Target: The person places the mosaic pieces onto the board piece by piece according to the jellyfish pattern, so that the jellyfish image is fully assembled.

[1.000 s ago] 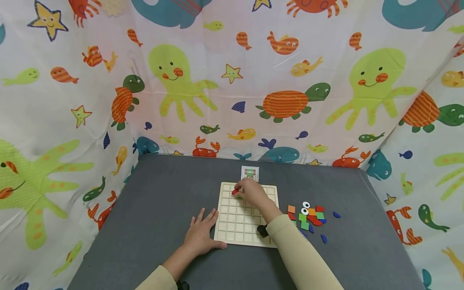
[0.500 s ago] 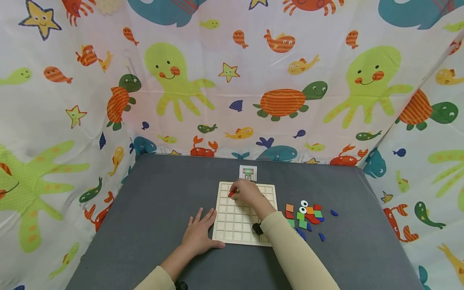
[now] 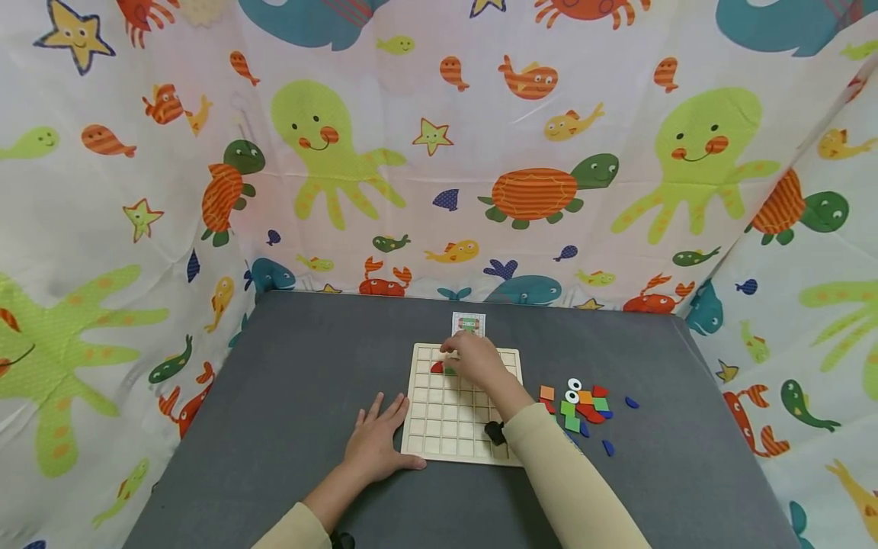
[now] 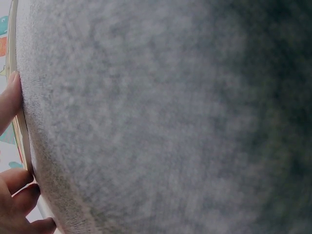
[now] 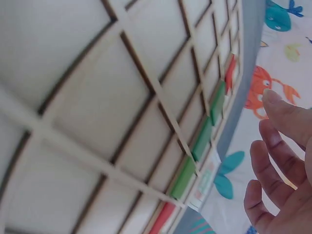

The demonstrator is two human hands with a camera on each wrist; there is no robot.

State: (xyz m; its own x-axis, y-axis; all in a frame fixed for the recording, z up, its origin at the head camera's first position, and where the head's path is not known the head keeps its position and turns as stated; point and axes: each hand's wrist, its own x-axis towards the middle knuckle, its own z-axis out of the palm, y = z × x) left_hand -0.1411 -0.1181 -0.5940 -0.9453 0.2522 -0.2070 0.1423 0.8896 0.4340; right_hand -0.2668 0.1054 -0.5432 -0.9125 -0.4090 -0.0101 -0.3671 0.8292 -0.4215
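Observation:
A pale wooden grid board (image 3: 439, 423) lies on the table. My left hand (image 3: 373, 442) rests beside its left edge, fingers spread and thumb at the near left corner. Over the board's far part hovers my right hand (image 3: 476, 362), fingers loosely bent and holding nothing. Just left of it a red piece (image 3: 437, 367) with a curved side sits in a cell. In the right wrist view, green tiles (image 5: 202, 139) stand in a row of cells, with a red piece (image 5: 162, 219) at one end and another at the other. The right hand partly hides this row in the head view.
A small printed card (image 3: 469, 322) lies beyond the board. To the right are loose pieces: white rings (image 3: 574, 384), green squares (image 3: 572, 423), orange squares (image 3: 546, 393), red pieces (image 3: 591, 414) and blue pieces (image 3: 608, 447). A sea-animal curtain (image 3: 411, 175) surrounds the grey table (image 3: 329, 351).
My right hand has let go of the red piece, which now sits in its cell, and has lifted slightly away to the right. The left hand stays put.

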